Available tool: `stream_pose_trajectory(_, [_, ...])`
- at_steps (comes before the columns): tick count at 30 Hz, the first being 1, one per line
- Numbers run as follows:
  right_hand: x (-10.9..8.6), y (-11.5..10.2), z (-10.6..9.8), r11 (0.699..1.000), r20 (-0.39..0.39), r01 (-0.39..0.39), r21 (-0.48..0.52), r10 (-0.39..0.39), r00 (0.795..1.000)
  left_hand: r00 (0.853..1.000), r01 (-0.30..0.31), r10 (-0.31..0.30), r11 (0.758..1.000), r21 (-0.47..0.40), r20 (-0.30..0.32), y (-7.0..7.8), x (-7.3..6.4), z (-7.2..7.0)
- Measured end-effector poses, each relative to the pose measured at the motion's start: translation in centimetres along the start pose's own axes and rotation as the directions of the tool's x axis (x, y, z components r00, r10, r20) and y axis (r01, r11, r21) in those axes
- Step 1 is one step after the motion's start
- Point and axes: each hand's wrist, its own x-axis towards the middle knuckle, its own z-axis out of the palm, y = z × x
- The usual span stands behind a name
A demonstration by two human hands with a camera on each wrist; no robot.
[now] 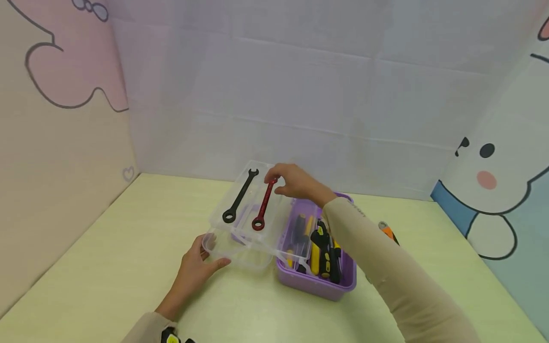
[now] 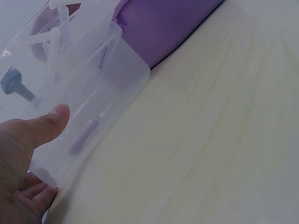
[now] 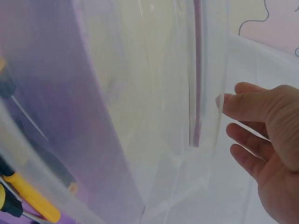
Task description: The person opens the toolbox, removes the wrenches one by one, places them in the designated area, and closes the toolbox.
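A black combination wrench [image 1: 241, 195] and a red combination wrench [image 1: 264, 205] lie side by side in a clear plastic tray [image 1: 285, 221]. White hinge arms link this tray to a purple toolbox [image 1: 309, 283]. My left hand [image 1: 193, 269] grips the clear lid [image 1: 255, 259] below the tray, with the thumb [image 2: 49, 126] on top and fingertips under its edge. Above the red wrench's upper end is my right hand [image 1: 296, 181]; in the right wrist view its thumb and fingers [image 3: 245, 161] are apart and hold nothing. Its thumb is close to the tray's rim; contact cannot be told.
Inside the toolbox are several yellow-and-black handled tools [image 1: 324, 259], partly seen through clear plastic. To the right, an orange-handled tool [image 1: 387, 230] lies on the pale table [image 1: 98, 267], partly behind my right sleeve. A white sheet [image 1: 309, 95] hangs behind the table.
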Motion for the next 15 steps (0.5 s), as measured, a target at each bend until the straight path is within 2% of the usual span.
stream_pose_trajectory(8, [0.6,-0.8,0.5,0.996,0.078,0.026,-0.082,-0.02,0.997,1.0,0.005,-0.005,1.0,-0.003,0.002,0.0,0.0,-0.1])
stream_pose_trajectory(15, [0.9,-1.3,1.0,0.977,0.162,0.12,-0.175,-0.092,0.982,1.0,0.006,-0.006,1.0,-0.012,-0.001,0.1,-0.3,0.0])
